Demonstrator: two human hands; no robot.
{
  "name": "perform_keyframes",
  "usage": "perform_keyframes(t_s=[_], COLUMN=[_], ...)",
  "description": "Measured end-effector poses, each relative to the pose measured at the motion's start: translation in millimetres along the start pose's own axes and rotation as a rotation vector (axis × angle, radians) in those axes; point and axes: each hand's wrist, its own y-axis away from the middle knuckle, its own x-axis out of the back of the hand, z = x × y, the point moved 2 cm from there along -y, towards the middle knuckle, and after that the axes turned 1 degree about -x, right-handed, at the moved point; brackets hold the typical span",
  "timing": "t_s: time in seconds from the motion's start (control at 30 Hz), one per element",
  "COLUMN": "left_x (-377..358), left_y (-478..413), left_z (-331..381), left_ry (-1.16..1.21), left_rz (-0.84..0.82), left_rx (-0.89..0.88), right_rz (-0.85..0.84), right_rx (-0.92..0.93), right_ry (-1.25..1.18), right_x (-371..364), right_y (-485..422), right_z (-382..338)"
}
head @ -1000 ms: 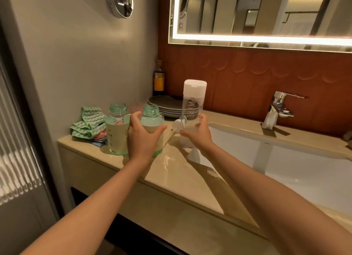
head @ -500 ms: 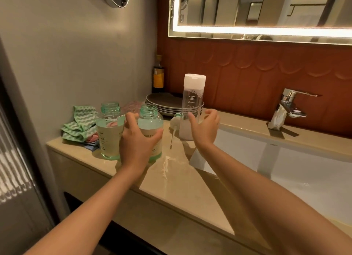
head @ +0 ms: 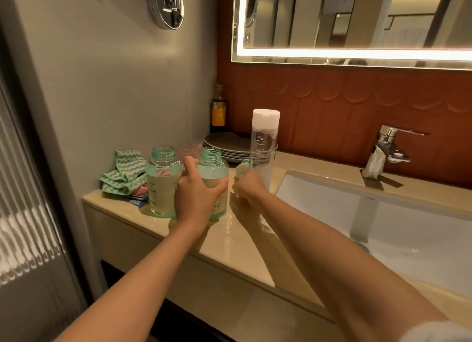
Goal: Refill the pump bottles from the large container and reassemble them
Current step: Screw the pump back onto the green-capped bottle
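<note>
Left hand (head: 198,194): wrapped round the uncapped green-tinted clear bottle (head: 214,171) — upright on the beige counter (head: 229,247).
Right hand (head: 249,188): clenched on a white pump head (head: 241,169) — beside the tall clear white-capped container (head: 264,142).

Bathroom with a light-edged mirror (head: 357,17).
Beige countertop (head: 229,252) lies under the right hand (head: 249,188); white sink (head: 408,239) to its right, chrome tap (head: 383,152) beyond; rust-red tiled wall (head: 332,99) behind, grey wall (head: 115,86) leftward.

Standing upright, left of my sink (head: 319,201).
Green-tinted left bottle (head: 159,188) and right bottle (head: 217,174), both uncapped, my left hand (head: 196,196) gripping the right one. Tall white-capped container (head: 264,142) nearest the sink; pump head (head: 240,169) in my right hand (head: 249,188).
</note>
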Motion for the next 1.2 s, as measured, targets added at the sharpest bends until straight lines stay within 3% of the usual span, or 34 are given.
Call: perform_keyframes(t_s=[0.1, 0.47, 0.73, 0.9, 1.2], left_x=[0, 4, 9, 6, 3], left_y=[1, 0, 14, 26, 39], left_z=[0, 4, 21, 28, 33], left_ry=[-0.002, -0.005, 0.044, 0.144, 0.396], left_rz=[-0.003, -0.053, -0.088, -0.154, -0.193], left_rx=[-0.002, 0.045, 0.017, 0.008, 0.101], right_rz=[0.021, 0.179, 0.072, 0.066, 0.12], right_rx=[0.049, 0.56, 0.354, 0.453, 0.617], right_ry=[-0.072, -0.423, -0.665, -0.565, -0.616], right_x=[6, 48, 78, 91, 120], right_y=[0, 47, 65, 75, 92], right_z=[-4, -26, -17, -10, -59])
